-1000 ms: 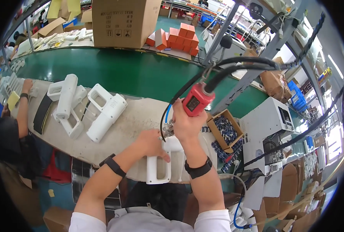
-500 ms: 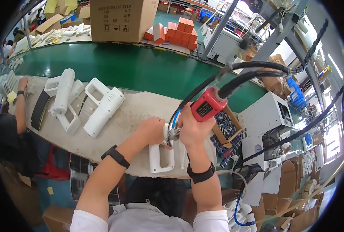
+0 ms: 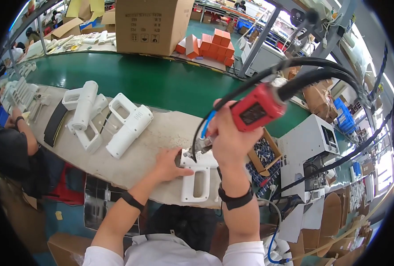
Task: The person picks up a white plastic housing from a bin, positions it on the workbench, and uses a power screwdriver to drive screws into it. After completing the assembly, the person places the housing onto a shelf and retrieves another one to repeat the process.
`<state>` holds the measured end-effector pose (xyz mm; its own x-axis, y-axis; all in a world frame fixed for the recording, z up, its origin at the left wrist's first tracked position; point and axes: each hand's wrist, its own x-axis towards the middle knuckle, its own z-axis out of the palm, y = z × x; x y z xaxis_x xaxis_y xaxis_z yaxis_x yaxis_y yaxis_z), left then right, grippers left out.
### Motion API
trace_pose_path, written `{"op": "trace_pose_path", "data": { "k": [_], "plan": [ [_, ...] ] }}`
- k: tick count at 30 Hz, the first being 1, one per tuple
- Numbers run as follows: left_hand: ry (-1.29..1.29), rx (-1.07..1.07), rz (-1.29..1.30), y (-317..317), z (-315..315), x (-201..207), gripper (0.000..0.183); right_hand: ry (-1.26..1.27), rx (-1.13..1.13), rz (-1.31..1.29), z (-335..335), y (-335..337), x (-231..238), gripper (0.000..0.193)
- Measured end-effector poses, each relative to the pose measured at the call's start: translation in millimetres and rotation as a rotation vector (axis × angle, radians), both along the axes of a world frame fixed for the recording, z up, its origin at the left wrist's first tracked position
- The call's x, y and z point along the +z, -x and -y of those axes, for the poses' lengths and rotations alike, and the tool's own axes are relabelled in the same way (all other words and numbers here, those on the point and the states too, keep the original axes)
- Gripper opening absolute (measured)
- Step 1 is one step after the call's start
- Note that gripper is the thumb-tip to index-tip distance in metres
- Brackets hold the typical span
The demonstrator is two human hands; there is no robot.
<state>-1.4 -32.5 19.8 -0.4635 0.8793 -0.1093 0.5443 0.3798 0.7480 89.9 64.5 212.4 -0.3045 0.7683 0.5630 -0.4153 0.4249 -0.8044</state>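
My right hand (image 3: pixel 233 137) is wrapped round a red power screwdriver (image 3: pixel 258 107) with thick black cables. Its metal nose (image 3: pixel 202 145) points down over a white plastic housing with a loop handle (image 3: pixel 188 188), lying on the bench in front of me. My left hand (image 3: pixel 168 165) grips the left end of this housing, thumb on the near side and fingers on the far side. My right hand and the tool hide the housing's right part. Whether the tool's tip touches it I cannot tell.
More white housings (image 3: pixel 129 131) lie to the left on the grey bench, beside a curved black strip (image 3: pixel 56 124). A box of small dark parts (image 3: pixel 262 153) and a white machine (image 3: pixel 305 142) stand at right. Beyond runs a green belt (image 3: pixel 139 75). A co-worker's arm (image 3: pixel 26 135) is at far left.
My right hand has lifted the screwdriver slightly and tilted it to the right. My left hand has gone from closed fingers near the tool's tip to a wider hold on the housing's left end.
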Motion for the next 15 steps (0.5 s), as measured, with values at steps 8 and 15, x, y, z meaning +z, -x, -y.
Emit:
{"op": "trace_pose_path", "data": {
  "k": [8,15],
  "plan": [
    [0.056,0.062,0.020,-0.7,-2.7,-14.7,0.105,0.038,0.022,0.045,-13.7,27.5,-35.4,0.015],
    [-0.050,0.044,0.094,-6.3,-0.6,-8.3,0.098,0.103,0.012,0.141,-19.2,45.6,-56.9,0.011]
  ]
}}
